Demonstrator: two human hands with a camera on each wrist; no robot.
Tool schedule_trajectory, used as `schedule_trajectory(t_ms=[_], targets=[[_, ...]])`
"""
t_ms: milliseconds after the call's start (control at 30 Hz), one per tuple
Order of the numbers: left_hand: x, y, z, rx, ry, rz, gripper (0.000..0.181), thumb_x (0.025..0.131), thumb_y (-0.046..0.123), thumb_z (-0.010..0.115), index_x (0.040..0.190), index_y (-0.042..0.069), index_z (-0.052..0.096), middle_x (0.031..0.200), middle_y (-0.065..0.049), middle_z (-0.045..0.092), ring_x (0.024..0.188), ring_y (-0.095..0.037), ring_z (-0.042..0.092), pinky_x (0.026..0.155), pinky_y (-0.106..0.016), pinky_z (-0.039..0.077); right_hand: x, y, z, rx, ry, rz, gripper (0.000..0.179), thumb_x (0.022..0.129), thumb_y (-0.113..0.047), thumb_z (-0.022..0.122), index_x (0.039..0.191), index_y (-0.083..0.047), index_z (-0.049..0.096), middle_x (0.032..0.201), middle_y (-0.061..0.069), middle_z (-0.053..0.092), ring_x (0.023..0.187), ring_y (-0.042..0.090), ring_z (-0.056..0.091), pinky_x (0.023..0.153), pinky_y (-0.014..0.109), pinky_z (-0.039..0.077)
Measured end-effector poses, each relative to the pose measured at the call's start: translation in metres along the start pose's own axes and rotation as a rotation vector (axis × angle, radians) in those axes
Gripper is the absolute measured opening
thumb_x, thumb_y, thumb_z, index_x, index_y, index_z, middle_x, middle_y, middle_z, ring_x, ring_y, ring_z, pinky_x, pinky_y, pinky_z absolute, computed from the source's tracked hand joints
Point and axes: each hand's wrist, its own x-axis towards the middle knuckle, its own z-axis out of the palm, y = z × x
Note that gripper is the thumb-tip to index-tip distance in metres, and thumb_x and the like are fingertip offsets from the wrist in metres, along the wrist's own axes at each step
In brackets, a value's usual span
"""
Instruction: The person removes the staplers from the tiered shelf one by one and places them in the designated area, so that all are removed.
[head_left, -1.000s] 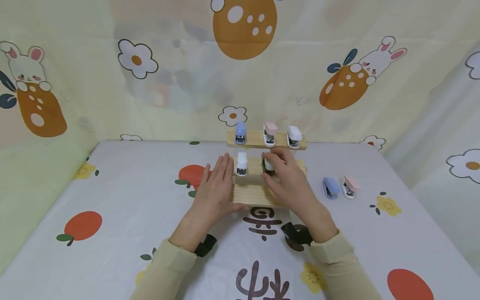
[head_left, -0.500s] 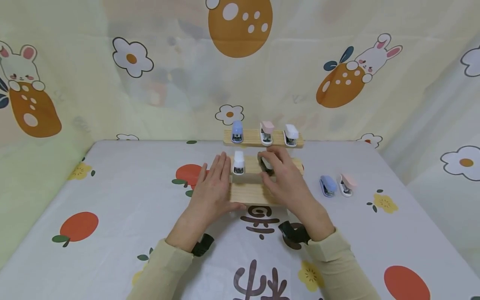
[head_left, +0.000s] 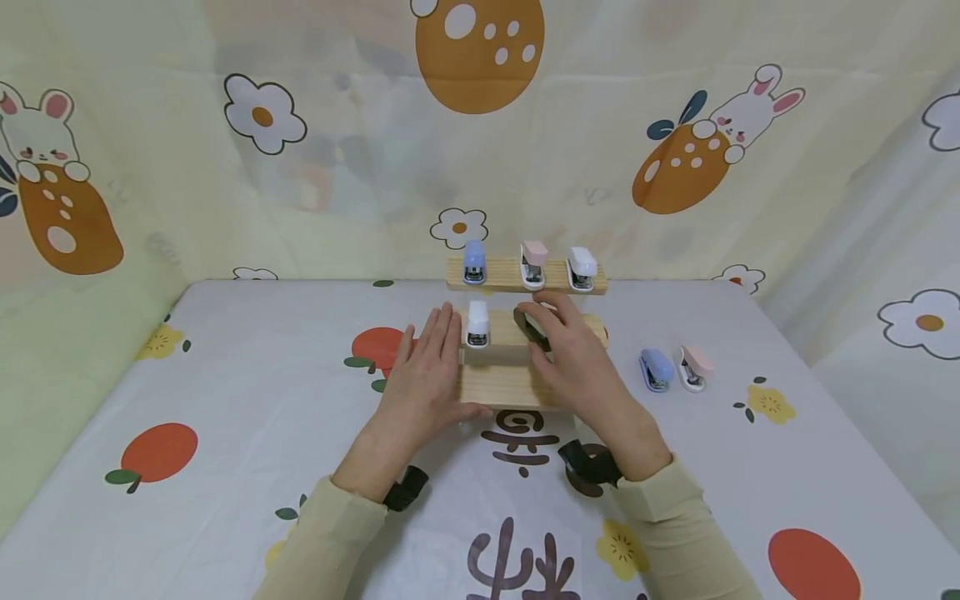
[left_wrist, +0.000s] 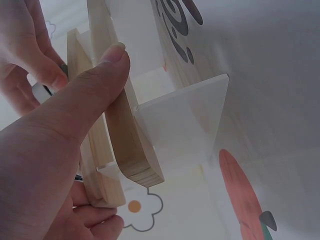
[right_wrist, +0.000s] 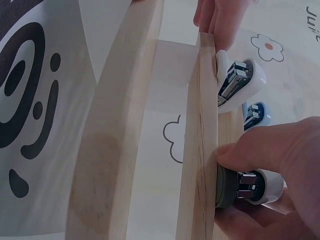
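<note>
A tiered wooden rack with clear supports stands on the table. My left hand lies along its left end with straight fingers; in the left wrist view the thumb presses on the front edge of the lowest plank. At the middle plank, my right hand pinches a mini stapler with a dark green base and a white top, its base against the wood. Left of it on that plank is a white mini stapler.
On the top plank stand a blue stapler, a pink one and a white one. Right of the rack, another blue stapler and another pink stapler rest on the patterned tablecloth.
The dark green stapler in my right hand has turned, its front swinging to the right on the middle plank. My left hand stays against the rack. The head view has shifted slightly.
</note>
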Motion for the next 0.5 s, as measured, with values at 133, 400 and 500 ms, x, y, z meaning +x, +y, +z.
schedule_trajectory(t_ms=[133,400,500], targets=[[0.0,0.0001,-0.0004,-0.002,-0.001,-0.002,0.134,0.062,0.064,0.084,0.157,0.0,0.015,0.166,-0.015,0.014,0.154,-0.029,0.017,0.125,-0.052,0.017,0.0005,0.0004,-0.0004,0.008,-0.006,0.002,0.046,0.086,0.006,0.069,0.13,-0.001,0.059,0.135,0.02,0.049,0.116,0.033,0.059,0.093,0.044,0.056],[0.0008,0.0004,-0.0008,-0.002,-0.004,-0.002,0.134,0.062,0.064,0.085,0.157,0.0,0.015,0.166,-0.015,0.014,0.154,-0.029,0.017,0.124,-0.052,0.017,0.001,-0.0006,-0.0055,0.029,0.003,0.014,0.048,0.085,0.006,0.07,0.131,0.001,0.059,0.137,0.02,0.05,0.118,0.035,0.059,0.095,0.046,0.055],[0.0007,0.0007,-0.0011,-0.004,-0.003,-0.003,0.134,0.062,0.064,0.085,0.157,0.0,0.015,0.166,-0.015,0.015,0.154,-0.03,0.017,0.124,-0.053,0.017,0.0006,-0.0005,-0.007,0.035,-0.003,0.019,0.047,0.085,0.007,0.07,0.131,0.0,0.06,0.137,0.02,0.05,0.12,0.035,0.058,0.097,0.046,0.054]])
